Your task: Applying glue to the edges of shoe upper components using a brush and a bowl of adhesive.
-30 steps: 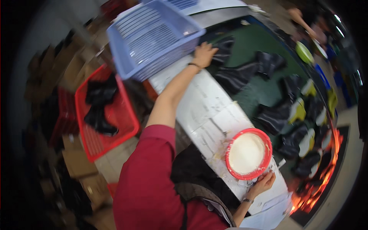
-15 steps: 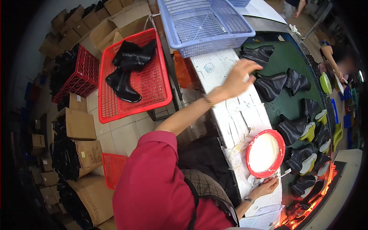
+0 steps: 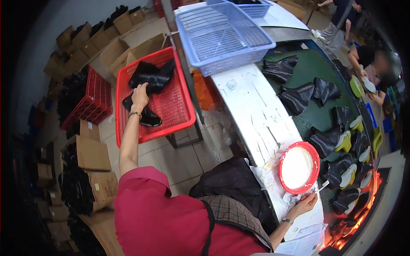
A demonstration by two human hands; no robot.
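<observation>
My left hand (image 3: 139, 99) reaches into a red plastic basket (image 3: 193, 121), its fingers closed on a black ankle boot (image 3: 150, 117). The hand covers the middle of that boot. Another black boot (image 3: 159, 81) lies just beyond it in the basket. At the right, my right hand (image 3: 304, 205) pinches a thin white brush (image 3: 323, 186) at the near edge of a red bowl (image 3: 316, 164) holding a creamy white paste (image 3: 297, 167). The brush tip points out over the green belt, past the white bench.
The white bench top (image 3: 252, 102) runs between me and a green conveyor belt (image 3: 305, 72) with several black boots (image 3: 296, 97) and yellow-green soles (image 3: 343, 141). A blue basket (image 3: 226, 55) stands ahead. An orange glow (image 3: 363, 217) lies at lower right. A co-worker (image 3: 371, 70) handles a sole across the belt.
My left hand has swung from above the belt's edge leftward into the red basket and onto a boot. My right hand keeps the brush beside the bowl. The view has shifted slightly.
</observation>
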